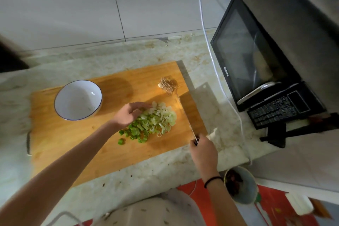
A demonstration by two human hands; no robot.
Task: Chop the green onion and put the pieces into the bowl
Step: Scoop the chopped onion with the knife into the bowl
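Fingers at the chopped green onion pile, cleaver held edge-down beside it.

Fingers (145,105) of the left hand (128,113) are loosely spread and curved over the left side of the green onion pieces (152,123), touching the pile but not closed on anything; the right hand (203,150) is clenched around the handle of the cleaver (185,113), whose blade stands on edge just right of the pile. The pieces lie heaped near the middle of the cutting board (73,143), white rings toward the far end, green ones nearer. The root end (167,85) sits apart at the board's far right corner. The bowl (78,100) stands on the board's left, well apart from the pile, holding almost nothing. The board rests on the marbled bench (146,174), with a microwave (256,57) to the right.
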